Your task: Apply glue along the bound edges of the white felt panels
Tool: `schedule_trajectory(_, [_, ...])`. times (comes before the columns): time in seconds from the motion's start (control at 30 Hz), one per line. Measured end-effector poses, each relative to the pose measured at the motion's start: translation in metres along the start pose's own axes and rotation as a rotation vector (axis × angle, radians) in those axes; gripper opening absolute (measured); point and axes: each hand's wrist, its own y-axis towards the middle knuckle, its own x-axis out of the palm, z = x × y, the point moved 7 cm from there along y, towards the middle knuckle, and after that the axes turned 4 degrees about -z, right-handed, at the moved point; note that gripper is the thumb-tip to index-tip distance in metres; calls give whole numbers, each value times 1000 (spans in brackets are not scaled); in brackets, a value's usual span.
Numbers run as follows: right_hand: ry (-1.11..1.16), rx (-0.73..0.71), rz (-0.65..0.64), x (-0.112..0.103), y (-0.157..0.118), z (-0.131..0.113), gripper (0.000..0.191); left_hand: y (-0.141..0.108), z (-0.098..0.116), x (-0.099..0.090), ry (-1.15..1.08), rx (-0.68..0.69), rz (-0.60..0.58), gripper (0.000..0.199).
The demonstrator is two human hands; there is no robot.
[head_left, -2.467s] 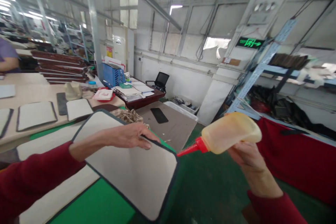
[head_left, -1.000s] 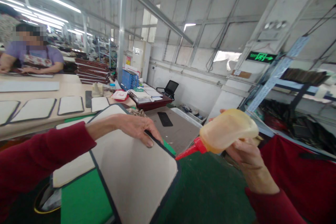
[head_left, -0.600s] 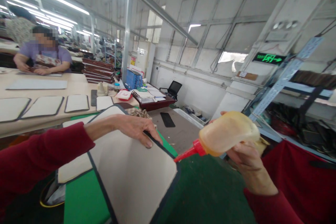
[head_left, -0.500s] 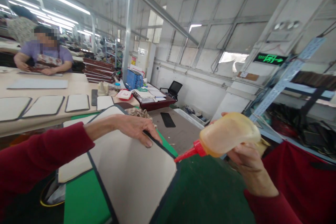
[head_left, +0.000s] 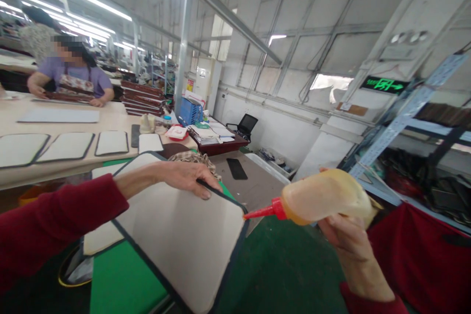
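My left hand (head_left: 189, 179) is closed over the far edge of a pale panel with a dark border (head_left: 180, 240), thumb on its face and the other fingers partly hidden behind it. The panel is tilted above a green surface (head_left: 121, 274). My right hand (head_left: 348, 235) grips a translucent squeeze glue bottle (head_left: 324, 196) lying nearly on its side, with yellowish contents. Its red nozzle (head_left: 261, 212) points left, the tip at the panel's right corner. Another pale panel (head_left: 97, 243) lies partly under the held one.
Several dark-edged panels (head_left: 69, 147) lie in a row on the beige table (head_left: 110, 122) at left. Behind it a co-worker in a purple top (head_left: 73, 78) handles brown material. A blue metal rack (head_left: 408, 113) stands at right; a dark flat piece (head_left: 236, 169) lies on the grey-brown tabletop ahead.
The held panel has turned slightly, its near end swinging right. The bottle has lowered a little and lies flatter, with its nozzle tip still at the panel's corner.
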Motion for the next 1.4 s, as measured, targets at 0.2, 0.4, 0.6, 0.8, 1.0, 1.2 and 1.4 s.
schedule_trajectory(0.2, [5, -26, 44, -3, -8, 6, 64, -5, -9, -4, 42, -82, 70, 35])
schedule_trajectory(0.4, [19, -14, 73, -6, -13, 13, 62, -7, -16, -3, -30, -106, 109, 37])
schedule_trajectory(0.6, [48, -18, 58, -6, -16, 20, 65, -7, -20, 1, -172, -107, 125, 34])
schedule_trajectory(0.8, [77, -10, 7, -3, -20, 25, 70, -7, -28, 2, -363, -135, 176, 33])
schedule_trajectory(1.0, [83, 7, -7, -4, -24, 29, 69, -9, -36, 6, -497, -154, 188, 30])
schedule_trajectory(1.2, [75, 38, 6, -4, -27, 27, 76, -13, -41, 7, -601, -213, 238, 29])
schedule_trajectory(1.4, [109, 22, 7, -5, -31, 27, 76, -19, -45, 5, -650, -244, 350, 28])
